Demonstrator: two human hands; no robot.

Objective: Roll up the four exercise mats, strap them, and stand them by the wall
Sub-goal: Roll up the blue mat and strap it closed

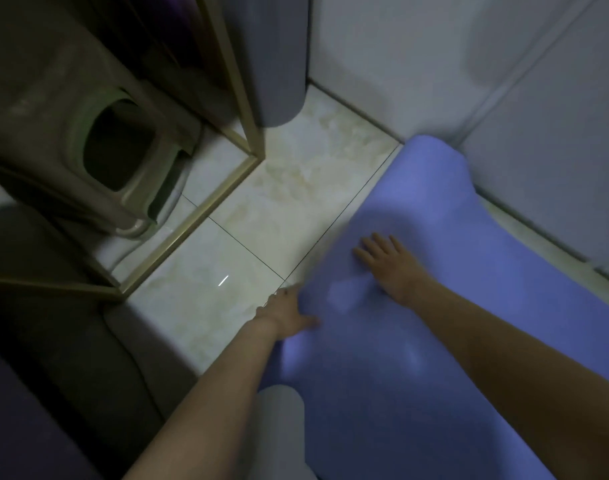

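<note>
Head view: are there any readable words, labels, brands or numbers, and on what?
None readable. No print shows on the blue mat, the grey rolled mat by the wall, the stool or the floor tiles; the picture is dim and blurred, so fine print could be missed.

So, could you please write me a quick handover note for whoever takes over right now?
Left hand: at the blue mat's left edge, thumb on top; grip blurred.
Right hand: flat on that mat, fingers spread.
The mat lies unrolled on the tiled floor, far end rumpled against the wall.
Done: one grey roll stands by the wall.
Left: roll, strap and stand this mat; other mats not clearly seen.
</note>
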